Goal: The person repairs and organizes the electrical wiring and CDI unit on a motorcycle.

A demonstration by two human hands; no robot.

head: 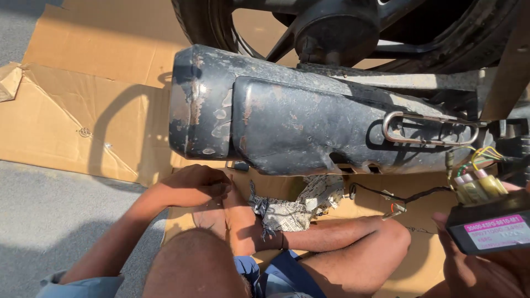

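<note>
Black module point(488, 226) cut off at edge, right hand point(475, 265) partly hidden

The exhaust muffler point(287, 118) is matt black metal, its paint chipped and blistered with rust patches, and a bright bare-metal wire clip point(428, 129) lies on it. Beneath lies dull brown corrugated cardboard point(72, 116), creased and scuffed, on rough grey pavement point(49, 204). A frayed patterned cloth rag point(295, 207) looks soft, and the small black box point(491, 226) is smooth plastic with a glossy pink label.
</note>
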